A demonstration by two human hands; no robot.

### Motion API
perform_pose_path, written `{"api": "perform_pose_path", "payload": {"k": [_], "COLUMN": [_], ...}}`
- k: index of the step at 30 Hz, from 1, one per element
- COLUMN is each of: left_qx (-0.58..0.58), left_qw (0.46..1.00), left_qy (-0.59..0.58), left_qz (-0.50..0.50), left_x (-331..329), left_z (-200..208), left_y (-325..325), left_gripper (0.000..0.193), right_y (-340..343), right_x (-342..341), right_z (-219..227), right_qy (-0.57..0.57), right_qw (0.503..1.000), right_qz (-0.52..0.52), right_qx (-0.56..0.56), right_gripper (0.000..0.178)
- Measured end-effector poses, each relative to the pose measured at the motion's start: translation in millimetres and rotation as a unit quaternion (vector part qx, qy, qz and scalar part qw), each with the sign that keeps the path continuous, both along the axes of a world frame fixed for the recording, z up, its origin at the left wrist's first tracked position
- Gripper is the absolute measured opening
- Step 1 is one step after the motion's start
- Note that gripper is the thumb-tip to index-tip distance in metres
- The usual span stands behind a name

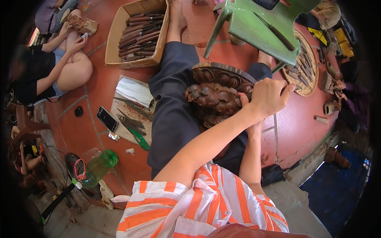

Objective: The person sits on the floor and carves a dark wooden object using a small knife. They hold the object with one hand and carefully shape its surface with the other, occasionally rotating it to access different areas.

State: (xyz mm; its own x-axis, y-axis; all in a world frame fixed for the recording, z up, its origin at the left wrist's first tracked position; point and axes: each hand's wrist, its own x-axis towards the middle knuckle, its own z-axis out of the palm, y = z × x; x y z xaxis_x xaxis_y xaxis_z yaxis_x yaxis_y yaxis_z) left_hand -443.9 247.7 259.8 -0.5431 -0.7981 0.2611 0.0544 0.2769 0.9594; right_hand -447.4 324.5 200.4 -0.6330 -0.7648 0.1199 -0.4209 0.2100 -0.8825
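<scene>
Your left hand [270, 95], curled fist-like, is overlapping your right hand [255, 125], its grip hidden; dark wood carving [216, 94] is lying at nine o'clock, just beside, upper edge running ten-to-four.

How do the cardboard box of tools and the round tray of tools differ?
The box is rectangular with upright walls; the tray is round and shallow. The box's tools are stacked in a dense pile, while the tray's tools lie more loosely. The green chair partly hides the tray but not the box. Both hold many tools.
</scene>
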Motion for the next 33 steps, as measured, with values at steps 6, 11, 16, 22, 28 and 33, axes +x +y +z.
{"api": "perform_pose_path", "payload": {"k": [6, 11, 16, 22, 28, 33], "left_qx": [0.017, -0.005, -0.010, -0.031, -0.057, -0.063], "left_qw": [0.999, 0.999, 0.997, 0.996, 0.994, 0.994], "left_qy": [-0.009, 0.007, 0.048, 0.012, 0.020, 0.006], "left_qz": [-0.050, -0.047, -0.053, -0.079, -0.086, -0.094], "left_x": [15.6, 14.6, 6.9, 18.1, 10.7, 9.2], "left_z": [16.3, 8.2, 5.8, 4.3, 5.8, 1.9], "left_y": [4.0, 4.7, 6.9, 10.0, 15.9, 14.5], "left_gripper": [0.036, 0.034, 0.036, 0.037, 0.041, 0.042], "right_y": [1.9, 1.4, 1.1, 1.7, 5.8, 6.9], "right_x": [3.6, 12.0, 3.5, 16.1, 8.3, 7.8], "right_z": [-1.3, 8.0, 6.2, 8.0, 9.1, 3.3], "right_qy": [0.067, -0.075, 0.053, 0.056, 0.012, -0.019], "right_qw": [0.998, 0.997, 0.997, 0.998, 1.000, 1.000], "right_qz": [0.003, -0.003, -0.036, -0.012, -0.008, -0.013], "right_qx": [-0.002, -0.002, 0.043, -0.034, 0.001, -0.001], "right_gripper": [0.021, 0.015, 0.019, 0.014, 0.012, 0.012]}}
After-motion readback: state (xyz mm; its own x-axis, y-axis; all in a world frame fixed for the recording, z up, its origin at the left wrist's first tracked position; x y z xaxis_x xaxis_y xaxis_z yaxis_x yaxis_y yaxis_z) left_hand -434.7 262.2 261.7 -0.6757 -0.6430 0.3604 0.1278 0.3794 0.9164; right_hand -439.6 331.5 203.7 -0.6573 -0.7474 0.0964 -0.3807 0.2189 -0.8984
